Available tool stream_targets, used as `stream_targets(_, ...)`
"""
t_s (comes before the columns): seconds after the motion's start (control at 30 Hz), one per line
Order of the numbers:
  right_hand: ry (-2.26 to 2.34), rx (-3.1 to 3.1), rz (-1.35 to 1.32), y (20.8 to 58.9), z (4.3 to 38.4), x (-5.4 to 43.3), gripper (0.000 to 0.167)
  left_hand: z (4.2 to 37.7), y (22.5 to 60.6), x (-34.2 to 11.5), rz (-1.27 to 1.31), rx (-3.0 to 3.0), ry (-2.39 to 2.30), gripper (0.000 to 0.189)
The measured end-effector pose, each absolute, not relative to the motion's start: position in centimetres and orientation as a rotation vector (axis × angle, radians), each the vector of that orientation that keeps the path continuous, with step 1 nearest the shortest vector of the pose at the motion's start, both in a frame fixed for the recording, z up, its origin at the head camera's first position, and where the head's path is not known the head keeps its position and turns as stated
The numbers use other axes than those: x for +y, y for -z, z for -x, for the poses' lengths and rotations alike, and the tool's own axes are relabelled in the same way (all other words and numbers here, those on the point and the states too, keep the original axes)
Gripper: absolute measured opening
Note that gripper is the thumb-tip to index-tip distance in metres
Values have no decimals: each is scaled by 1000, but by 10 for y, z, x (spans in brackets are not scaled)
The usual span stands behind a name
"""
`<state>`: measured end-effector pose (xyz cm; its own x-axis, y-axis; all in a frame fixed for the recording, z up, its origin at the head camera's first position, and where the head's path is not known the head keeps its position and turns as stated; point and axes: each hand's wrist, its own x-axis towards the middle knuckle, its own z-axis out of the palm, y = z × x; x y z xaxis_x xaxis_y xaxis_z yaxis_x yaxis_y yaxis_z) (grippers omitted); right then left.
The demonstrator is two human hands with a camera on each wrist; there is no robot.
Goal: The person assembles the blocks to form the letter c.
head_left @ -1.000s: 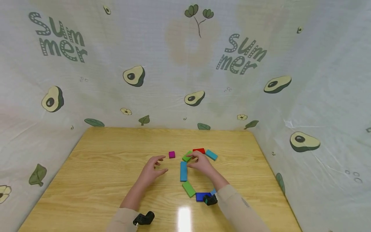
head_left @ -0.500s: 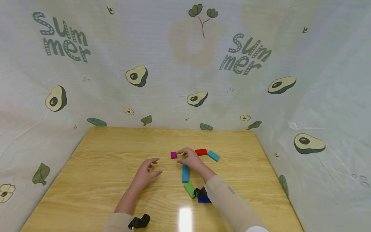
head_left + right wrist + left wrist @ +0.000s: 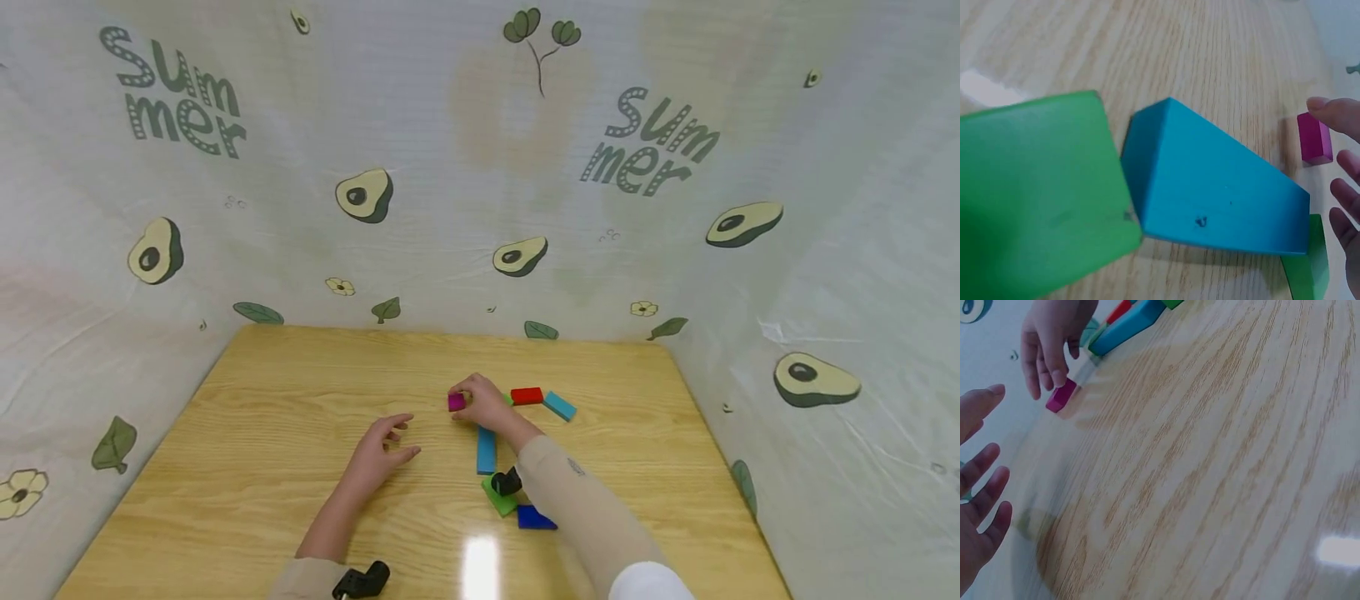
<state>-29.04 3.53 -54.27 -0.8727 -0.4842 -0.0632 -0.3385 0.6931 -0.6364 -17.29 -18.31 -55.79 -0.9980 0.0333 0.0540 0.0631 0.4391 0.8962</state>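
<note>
A small magenta block point(image 3: 456, 403) lies on the wooden table, left of a curve of coloured blocks. My right hand point(image 3: 483, 402) is over it, with one fingertip right at the block's top edge in the right wrist view and the other fingers spread beside it. Under the right wrist a light blue block point(image 3: 1229, 187) stands between a near green block point(image 3: 1041, 187) and a farther green block point(image 3: 1310, 262). My left hand point(image 3: 375, 450) hovers to the left with its fingers apart, holding nothing.
Farther back lie a red block point(image 3: 527, 396) and another light blue block point(image 3: 559, 406). A dark blue block point(image 3: 536, 517) shows partly from behind the right sleeve. Patterned cloth point(image 3: 450, 208) walls the table point(image 3: 300, 375) at the back and sides.
My right hand has moved left, from over the far green and light blue blocks to the magenta block. My left hand has drawn slightly away to the left, and the head view has shifted a little.
</note>
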Motion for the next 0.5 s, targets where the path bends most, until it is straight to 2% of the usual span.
stream_targets(0.5,772,2736,701,551,303,29,31,172,560,-184,84,-2656,1634,56)
